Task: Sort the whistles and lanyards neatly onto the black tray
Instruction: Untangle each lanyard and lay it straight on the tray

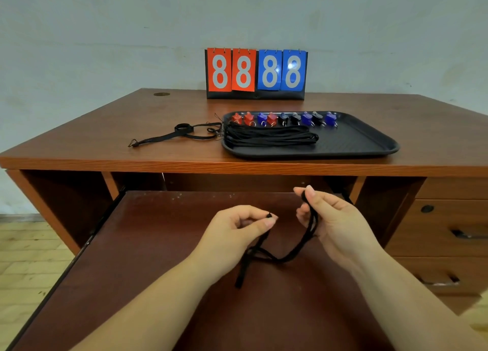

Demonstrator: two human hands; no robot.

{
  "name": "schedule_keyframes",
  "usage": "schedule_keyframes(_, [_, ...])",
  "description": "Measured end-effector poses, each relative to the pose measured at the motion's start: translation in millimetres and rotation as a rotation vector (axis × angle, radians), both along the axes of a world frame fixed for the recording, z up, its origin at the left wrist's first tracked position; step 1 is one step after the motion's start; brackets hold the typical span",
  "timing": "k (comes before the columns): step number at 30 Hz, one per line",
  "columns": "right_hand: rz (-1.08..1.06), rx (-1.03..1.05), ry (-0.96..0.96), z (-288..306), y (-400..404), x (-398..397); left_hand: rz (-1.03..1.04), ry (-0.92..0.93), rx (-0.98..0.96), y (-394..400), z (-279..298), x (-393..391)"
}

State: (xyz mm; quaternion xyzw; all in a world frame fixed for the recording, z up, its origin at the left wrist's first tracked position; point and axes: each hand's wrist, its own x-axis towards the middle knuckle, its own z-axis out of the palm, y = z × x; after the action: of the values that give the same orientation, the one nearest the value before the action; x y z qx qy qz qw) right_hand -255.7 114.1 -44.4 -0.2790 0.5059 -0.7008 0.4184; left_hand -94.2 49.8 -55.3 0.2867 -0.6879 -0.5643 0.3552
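Holding one black lanyard (266,255) above the pulled-out shelf (158,245), both hands work below the front edge of the tabletop (105,128). The left hand (235,232) pinches one end of the cord between thumb and forefinger. The right hand (335,218) pinches the other end at its fingertips, with the strand running down across the palm. The cord sags between the hands, and one loose tail hangs down toward the shelf.

The black tray (369,144) sits on the right half of the tabletop, near its front edge. Nine whistles (284,118) stand in one row along the far rim of the tray. From left to right they are two red, one blue, one red, two black, one blue, one black, one blue: three of each colour. Each carries a small metal ring on its near side. A bundle of black lanyards (272,136) lies lengthwise in the left half of the tray, just in front of the row; the count of cords in the bundle cannot be told. The right half of the tray floor is bare.

More loose black cords (182,135) lie on the tabletop just beside the left rim of the tray, trailing toward the left front; their count cannot be told.

One flip scoreboard (256,72) stands upright at the back edge of the tabletop, behind the tray. It shows four digits, all 8: two red cards, two blue cards.
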Motion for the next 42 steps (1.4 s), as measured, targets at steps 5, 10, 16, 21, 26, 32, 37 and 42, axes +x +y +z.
schedule_keyframes(5, [0.105,0.024,0.149,-1,3,8,-0.001,0.102,0.116,1,1,-2])
schedule_keyframes(10, [0.127,0.036,0.24,0,6,18,0.008,0.169,0.132,0,-1,-1])
schedule_keyframes(16, [0.126,0.029,0.343,-1,8,19,-0.04,0.18,0.097,1,1,0])
schedule_keyframes(21, [0.141,0.022,0.415,-1,7,18,-0.074,0.13,0.035,4,4,1])
schedule_keyframes(26, [0.15,0.04,0.468,-4,7,18,-0.036,0.116,0.048,1,3,1])
schedule_keyframes(32, [0.272,0.108,0.72,-8,6,21,0.01,0.128,0.068,-2,1,0])
schedule_keyframes(37, [0.318,0.141,0.86,-6,6,23,0.153,0.111,0.01,-7,0,2])
schedule_keyframes(42, [0.397,0.219,0.694,-8,5,21,0.205,0.119,0.038,-16,1,6])
